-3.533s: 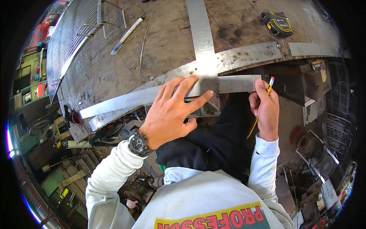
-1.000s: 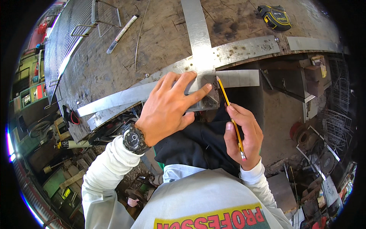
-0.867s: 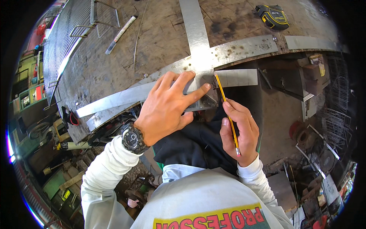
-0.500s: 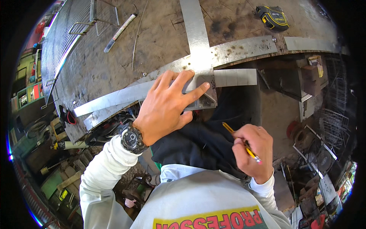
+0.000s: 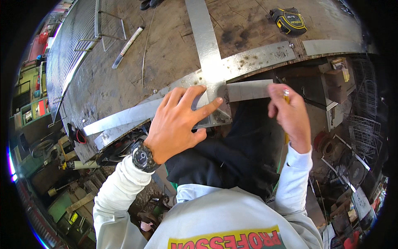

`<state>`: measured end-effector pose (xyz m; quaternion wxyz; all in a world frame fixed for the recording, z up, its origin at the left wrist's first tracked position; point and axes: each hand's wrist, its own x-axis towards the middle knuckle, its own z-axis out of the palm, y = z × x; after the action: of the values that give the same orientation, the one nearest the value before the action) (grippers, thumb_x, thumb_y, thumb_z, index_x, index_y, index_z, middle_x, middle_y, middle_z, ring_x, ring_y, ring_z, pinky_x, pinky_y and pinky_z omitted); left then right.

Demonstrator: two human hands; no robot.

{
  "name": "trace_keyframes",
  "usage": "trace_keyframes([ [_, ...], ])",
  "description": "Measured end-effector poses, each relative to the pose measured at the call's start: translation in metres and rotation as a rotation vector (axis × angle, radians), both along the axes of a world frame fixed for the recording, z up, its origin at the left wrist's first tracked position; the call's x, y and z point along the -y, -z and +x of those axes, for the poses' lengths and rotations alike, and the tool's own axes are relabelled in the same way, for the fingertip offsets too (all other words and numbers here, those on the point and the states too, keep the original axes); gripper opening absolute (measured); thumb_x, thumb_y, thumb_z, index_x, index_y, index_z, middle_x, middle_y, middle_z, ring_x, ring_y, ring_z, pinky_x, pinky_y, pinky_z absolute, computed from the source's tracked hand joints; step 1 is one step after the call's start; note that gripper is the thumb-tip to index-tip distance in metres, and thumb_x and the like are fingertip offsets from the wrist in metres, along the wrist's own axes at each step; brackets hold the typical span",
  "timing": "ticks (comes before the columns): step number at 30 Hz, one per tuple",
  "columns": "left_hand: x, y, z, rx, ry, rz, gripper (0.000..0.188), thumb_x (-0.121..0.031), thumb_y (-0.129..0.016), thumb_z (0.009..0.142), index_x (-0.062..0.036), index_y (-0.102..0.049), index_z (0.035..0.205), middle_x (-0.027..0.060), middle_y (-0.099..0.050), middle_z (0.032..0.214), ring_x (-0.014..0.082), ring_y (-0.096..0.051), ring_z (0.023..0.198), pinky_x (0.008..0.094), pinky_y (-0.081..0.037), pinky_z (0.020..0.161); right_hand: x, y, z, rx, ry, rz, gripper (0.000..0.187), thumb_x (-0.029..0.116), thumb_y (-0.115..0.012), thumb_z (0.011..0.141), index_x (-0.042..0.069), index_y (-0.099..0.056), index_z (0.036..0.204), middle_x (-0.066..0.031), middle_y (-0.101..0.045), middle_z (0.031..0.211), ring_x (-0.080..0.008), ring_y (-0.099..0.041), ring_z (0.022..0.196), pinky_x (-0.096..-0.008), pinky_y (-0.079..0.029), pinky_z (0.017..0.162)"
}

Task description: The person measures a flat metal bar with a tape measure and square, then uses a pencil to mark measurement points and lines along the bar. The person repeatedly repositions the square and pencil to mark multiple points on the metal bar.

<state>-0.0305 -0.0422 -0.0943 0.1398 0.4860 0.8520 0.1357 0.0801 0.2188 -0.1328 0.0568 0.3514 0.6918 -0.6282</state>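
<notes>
My left hand lies with fingers spread over the bench's near edge. It presses on a flat grey metal piece at the foot of a long shiny metal strip; the palm hides part of that piece. A shorter metal strip sticks out to the right from there, past the bench edge. At its right end is my right hand, fingers curled, with a yellow pencil held along the palm. Its fingertips are by the strip's end; whether they touch it I cannot tell.
On the bench lie a marker pen, a thin wire and a black-and-yellow tape measure. Curved metal strips run along the near edge. A ribbed metal sheet and a bent-rod frame are at the left.
My right hand has moved up and forward from above my lap to the short strip's end, turning the pencil in its grip. My left hand stays on the metal; the view has shifted slightly.
</notes>
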Motion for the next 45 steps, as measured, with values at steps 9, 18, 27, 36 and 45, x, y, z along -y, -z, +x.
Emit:
trace_keyframes([
  [9, 0.003, 0.003, 0.000, 0.027, -0.042, 0.004, 0.073, -0.012, -0.078, 0.062, -0.0290, -0.069, 0.133, 0.0116, -0.051, 0.140, 0.0359, -0.049, 0.125, 0.0520, -0.039, 0.109, -0.010, 0.015, 0.002, -0.070, 0.203, -0.339, 0.031, 0.029, -0.068, 0.100, 0.013, -0.055, 0.077, -0.0008, -0.054, 0.059, -0.0018, -0.032, 0.044, -0.0212, -0.021, 0.043],
  [18, 0.009, 0.011, -0.006, 0.098, -0.026, 0.092, 0.079, -0.013, -0.079, 0.061, -0.0296, -0.065, 0.136, 0.0146, -0.050, 0.141, 0.0378, -0.049, 0.126, 0.0525, -0.039, 0.108, -0.014, 0.010, 0.010, -0.144, 0.224, -0.371, 0.028, 0.031, -0.062, 0.103, 0.013, -0.056, 0.082, -0.0010, -0.054, 0.058, -0.0018, -0.035, 0.046, -0.0202, -0.021, 0.044],
  [27, 0.006, 0.004, -0.033, 0.246, 0.087, 0.274, 0.076, -0.019, -0.083, 0.059, -0.0233, -0.065, 0.133, 0.0187, -0.053, 0.124, 0.0398, -0.058, 0.108, 0.0467, -0.050, 0.092, -0.019, -0.031, 0.003, -0.237, 0.175, -0.283, 0.026, 0.028, -0.062, 0.104, 0.011, -0.057, 0.085, 0.0011, -0.052, 0.059, -0.0012, -0.035, 0.047, -0.0195, -0.021, 0.044],
  [36, -0.028, -0.032, -0.011, 0.279, -0.017, 0.525, 0.079, -0.020, -0.089, 0.053, -0.0186, -0.067, 0.129, 0.0176, -0.052, 0.107, 0.0359, -0.059, 0.091, 0.0420, -0.051, 0.084, -0.039, -0.069, -0.015, -0.514, 0.212, -0.233, 0.036, 0.040, -0.056, 0.106, 0.007, -0.066, 0.098, 0.0002, -0.055, 0.062, -0.0034, -0.035, 0.048, -0.0217, -0.024, 0.046],
  [45, -0.050, -0.072, 0.053, 0.008, -0.231, 0.714, 0.089, -0.022, -0.094, 0.053, -0.0117, -0.061, 0.134, 0.0209, -0.051, 0.110, 0.0395, -0.055, 0.097, 0.0452, -0.052, 0.082, 0.066, -0.110, 0.005, -0.565, 0.182, -0.511, 0.037, 0.019, -0.075, 0.093, -0.002, -0.068, 0.123, 0.0012, -0.068, 0.100, -0.0059, -0.061, 0.088, -0.0226, -0.049, 0.080],
])
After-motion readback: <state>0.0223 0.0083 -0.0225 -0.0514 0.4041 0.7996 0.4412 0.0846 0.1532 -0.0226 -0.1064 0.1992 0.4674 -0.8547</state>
